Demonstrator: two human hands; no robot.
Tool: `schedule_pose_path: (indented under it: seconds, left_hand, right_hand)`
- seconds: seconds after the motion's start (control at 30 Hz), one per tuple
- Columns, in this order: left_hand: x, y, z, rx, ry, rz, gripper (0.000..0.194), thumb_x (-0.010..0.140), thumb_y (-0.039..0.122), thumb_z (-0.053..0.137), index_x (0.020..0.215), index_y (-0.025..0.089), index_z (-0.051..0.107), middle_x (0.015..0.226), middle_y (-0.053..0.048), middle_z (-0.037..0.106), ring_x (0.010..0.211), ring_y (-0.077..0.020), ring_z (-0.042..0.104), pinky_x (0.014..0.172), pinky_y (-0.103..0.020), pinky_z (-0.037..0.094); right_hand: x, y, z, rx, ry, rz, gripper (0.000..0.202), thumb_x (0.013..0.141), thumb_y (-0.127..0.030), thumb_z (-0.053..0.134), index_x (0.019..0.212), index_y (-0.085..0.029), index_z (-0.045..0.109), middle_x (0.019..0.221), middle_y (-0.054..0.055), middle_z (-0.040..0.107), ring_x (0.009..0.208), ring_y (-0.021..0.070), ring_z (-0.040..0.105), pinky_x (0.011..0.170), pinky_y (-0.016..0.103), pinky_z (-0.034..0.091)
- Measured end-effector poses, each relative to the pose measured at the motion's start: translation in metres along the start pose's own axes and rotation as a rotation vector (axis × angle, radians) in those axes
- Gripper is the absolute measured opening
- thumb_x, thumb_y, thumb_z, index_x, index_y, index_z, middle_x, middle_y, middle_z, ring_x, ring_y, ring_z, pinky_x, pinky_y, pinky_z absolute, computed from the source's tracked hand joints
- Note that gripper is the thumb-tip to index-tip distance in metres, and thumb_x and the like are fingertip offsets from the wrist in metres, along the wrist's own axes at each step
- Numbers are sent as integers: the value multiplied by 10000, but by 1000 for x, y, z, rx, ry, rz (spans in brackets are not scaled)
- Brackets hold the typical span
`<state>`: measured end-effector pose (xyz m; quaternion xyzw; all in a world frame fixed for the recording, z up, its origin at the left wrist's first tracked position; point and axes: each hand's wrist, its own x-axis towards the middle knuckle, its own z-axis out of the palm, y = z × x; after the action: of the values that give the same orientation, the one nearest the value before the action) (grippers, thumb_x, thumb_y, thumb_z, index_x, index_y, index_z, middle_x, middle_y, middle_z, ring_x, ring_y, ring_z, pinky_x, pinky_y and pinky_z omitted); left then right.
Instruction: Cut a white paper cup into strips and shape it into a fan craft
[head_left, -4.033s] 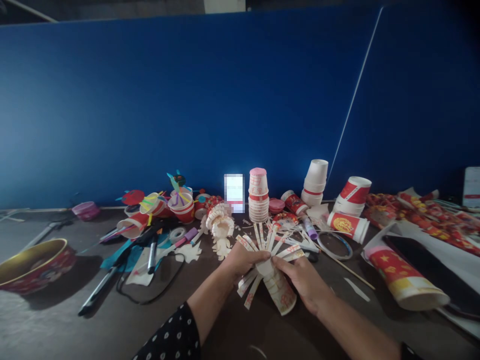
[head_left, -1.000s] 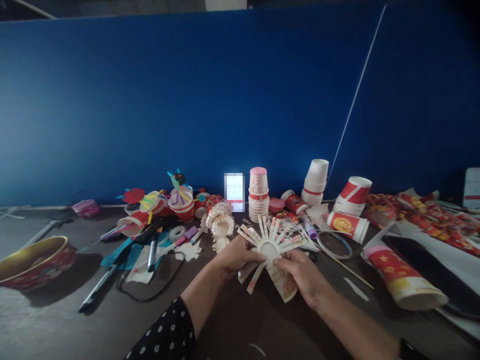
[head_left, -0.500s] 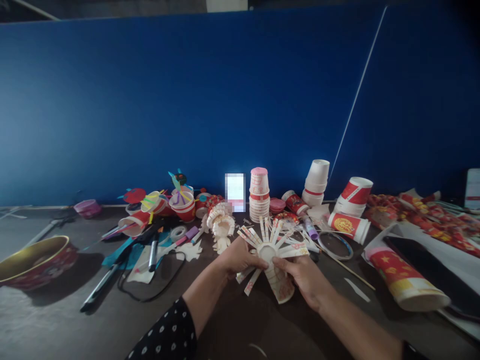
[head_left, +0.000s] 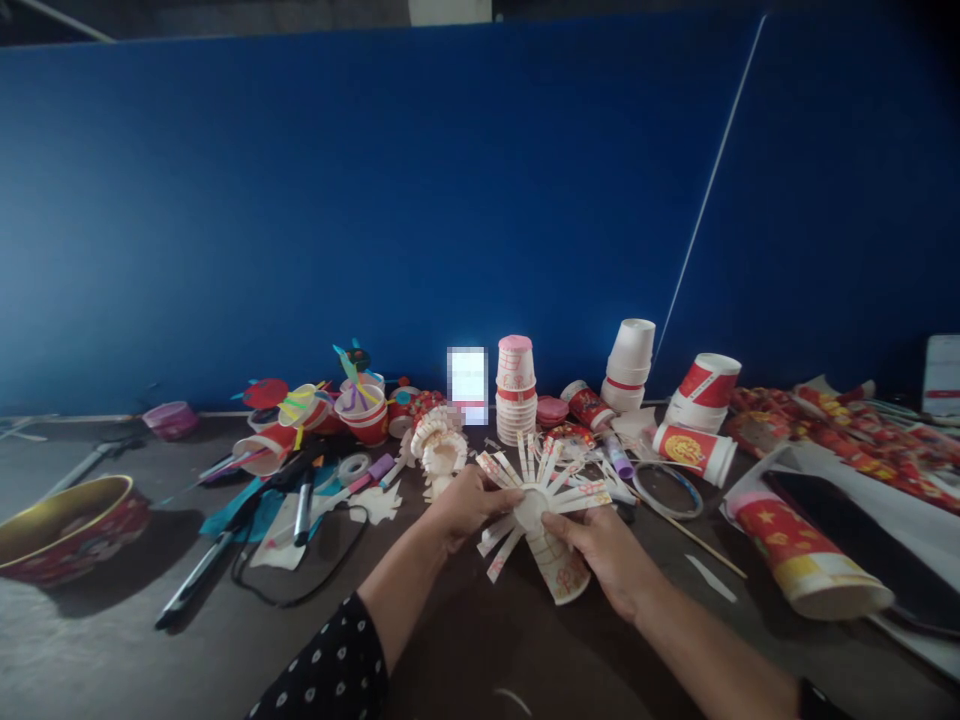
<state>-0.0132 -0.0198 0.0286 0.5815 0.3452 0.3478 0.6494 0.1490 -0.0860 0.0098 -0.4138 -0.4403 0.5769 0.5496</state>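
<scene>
A paper cup cut into strips (head_left: pixel 532 508) is held between both hands, its strips fanned out around the round white base. One wide, uncut piece with red print and pencil lines hangs toward me. My left hand (head_left: pixel 469 508) is closed on the cup's left side, thumb by the upper left of the base. On the right side my right hand (head_left: pixel 600 550) pinches it, thumb at the base's edge and the other fingers mostly hidden behind the strips.
Behind the hands stands a cup stack (head_left: pixel 516 390). A bowl (head_left: pixel 71 525), black marker (head_left: pixel 303 508) and tape roll (head_left: pixel 354 468) lie left. At right are a phone (head_left: pixel 862 550), red-and-yellow cup (head_left: pixel 806 555), wooden stick (head_left: pixel 690 532) and hoop (head_left: pixel 667 490).
My left hand has moved up along the cut cup, its thumb now higher beside the base. The strips have shifted slightly, while my right hand keeps its hold. The whole view has shifted slightly.
</scene>
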Motion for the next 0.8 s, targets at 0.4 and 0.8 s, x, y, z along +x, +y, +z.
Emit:
schedule_pose_path:
  seconds: [0.4, 0.8]
  left_hand:
    - [-1, -2, 9, -23, 20, -12, 193, 510, 248, 770, 553, 95, 661, 551, -44, 639, 492, -115, 536, 515, -225, 414]
    - [0, -7, 17, -164, 114, 14, 196, 472, 165, 754, 633, 100, 662, 587, -45, 647, 523, -134, 563, 543, -242, 448]
  right_hand:
    - [-1, 2, 3, 67, 164, 63, 218, 570, -336, 768, 622, -173, 632, 613, 1, 672, 627, 201, 614, 653, 312, 465]
    - [-7, -8, 11, -26, 118, -67, 275, 650, -403, 722, 825, -192, 696, 896, 47, 711, 888, 261, 623, 852, 366, 433]
